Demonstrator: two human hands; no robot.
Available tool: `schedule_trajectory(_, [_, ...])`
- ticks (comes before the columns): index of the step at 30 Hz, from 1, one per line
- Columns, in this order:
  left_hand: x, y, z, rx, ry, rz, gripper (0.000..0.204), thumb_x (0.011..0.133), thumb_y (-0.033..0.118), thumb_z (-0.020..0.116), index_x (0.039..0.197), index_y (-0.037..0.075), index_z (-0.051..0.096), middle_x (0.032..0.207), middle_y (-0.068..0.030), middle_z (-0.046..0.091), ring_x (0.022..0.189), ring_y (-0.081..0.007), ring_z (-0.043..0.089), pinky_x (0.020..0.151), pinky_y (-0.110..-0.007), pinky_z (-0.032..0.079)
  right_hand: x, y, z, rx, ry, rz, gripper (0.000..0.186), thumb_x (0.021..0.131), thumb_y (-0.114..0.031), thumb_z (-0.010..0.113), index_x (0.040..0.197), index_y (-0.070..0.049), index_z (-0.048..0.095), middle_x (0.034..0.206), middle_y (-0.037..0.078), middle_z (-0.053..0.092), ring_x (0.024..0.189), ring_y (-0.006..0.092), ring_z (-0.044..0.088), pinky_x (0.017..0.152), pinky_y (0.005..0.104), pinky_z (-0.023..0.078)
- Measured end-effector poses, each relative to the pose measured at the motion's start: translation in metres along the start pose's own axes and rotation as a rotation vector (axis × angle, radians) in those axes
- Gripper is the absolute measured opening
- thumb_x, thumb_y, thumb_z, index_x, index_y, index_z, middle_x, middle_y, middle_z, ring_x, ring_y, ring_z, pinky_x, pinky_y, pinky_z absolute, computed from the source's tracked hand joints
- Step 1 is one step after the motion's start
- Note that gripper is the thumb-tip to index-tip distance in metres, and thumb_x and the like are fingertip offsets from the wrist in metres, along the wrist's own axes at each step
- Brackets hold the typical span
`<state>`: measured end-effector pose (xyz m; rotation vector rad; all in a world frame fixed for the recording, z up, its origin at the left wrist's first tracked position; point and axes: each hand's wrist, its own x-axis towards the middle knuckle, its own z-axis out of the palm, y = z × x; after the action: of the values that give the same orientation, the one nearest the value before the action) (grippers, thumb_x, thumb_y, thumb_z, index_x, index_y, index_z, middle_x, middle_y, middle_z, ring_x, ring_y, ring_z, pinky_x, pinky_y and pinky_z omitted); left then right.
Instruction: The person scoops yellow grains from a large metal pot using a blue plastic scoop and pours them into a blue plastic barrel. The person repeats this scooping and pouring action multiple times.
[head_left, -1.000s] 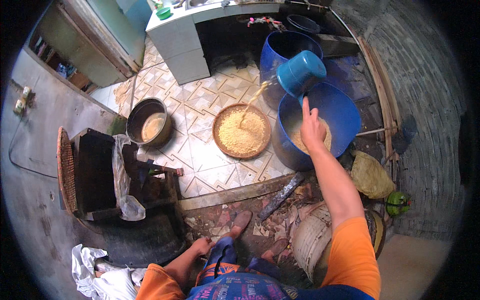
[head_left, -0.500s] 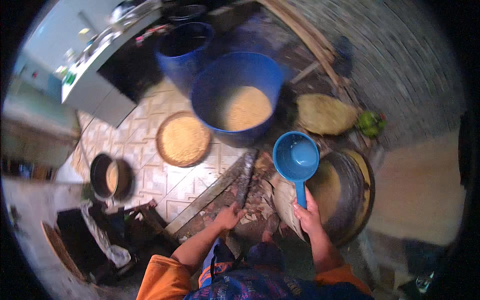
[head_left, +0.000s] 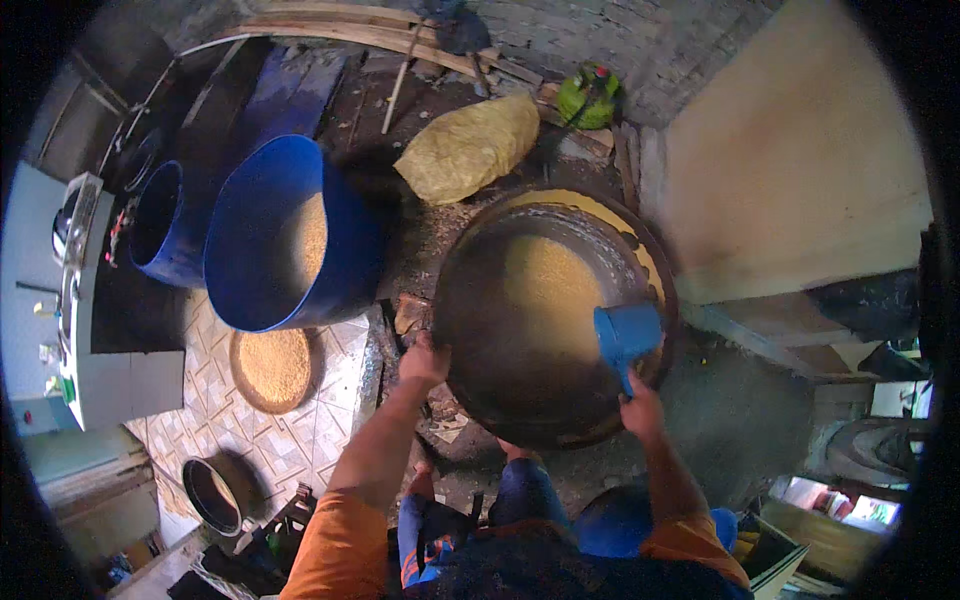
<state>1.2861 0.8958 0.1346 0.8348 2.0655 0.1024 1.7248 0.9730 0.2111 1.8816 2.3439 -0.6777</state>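
Observation:
My right hand (head_left: 641,407) is closed around the handle of a blue plastic dipper (head_left: 633,332). The dipper is tipped on its side over the right part of a big, dark round pan (head_left: 480,320). Yellowish grains (head_left: 560,285) lie across the pan's bottom, under cloudy liquid as far as I can make out. My left hand (head_left: 424,362) is at the pan's left rim; its fingers look bent, but whether they grip the rim is unclear.
To the left stand a large blue barrel (head_left: 262,235) with grain inside and a smaller blue barrel (head_left: 160,220). A round tray of grain (head_left: 272,370) and a dark pot (head_left: 212,497) sit on the tiles. Beyond the pan lie a yellowish sack (head_left: 468,150) and a green object (head_left: 588,97).
The view has swung right, bringing the whole pan in front of me. The dipper has gone from upright beside the pan to tipped over it. My left hand has come up to the rim.

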Motion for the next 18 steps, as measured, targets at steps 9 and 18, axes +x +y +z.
schedule_trajectory(9, [0.007,0.01,0.0,0.036,0.15,0.164,0.038,0.085,0.035,0.059,0.1,0.001,0.065,0.095,-0.025,0.067,0.094,-0.0432,0.064,0.08,-0.047,0.052,0.08,0.048,0.023,-0.154,-0.251,0.159,0.065,0.087,-0.025,0.06,0.148,-0.021,0.035,0.115,0.024,0.062,0.1,0.0437,0.062,0.088,0.0523,0.05])
schedule_trajectory(18, [-0.043,0.067,0.007,0.021,0.163,0.198,0.03,0.086,0.027,0.057,0.096,0.0,0.066,0.091,-0.0263,0.067,0.09,-0.0432,0.064,0.08,-0.048,0.051,0.156,0.066,0.049,-0.332,-0.22,0.148,0.054,0.094,-0.026,0.053,0.145,-0.017,0.038,0.114,0.023,0.063,0.098,0.0402,0.065,0.082,0.0502,0.054])
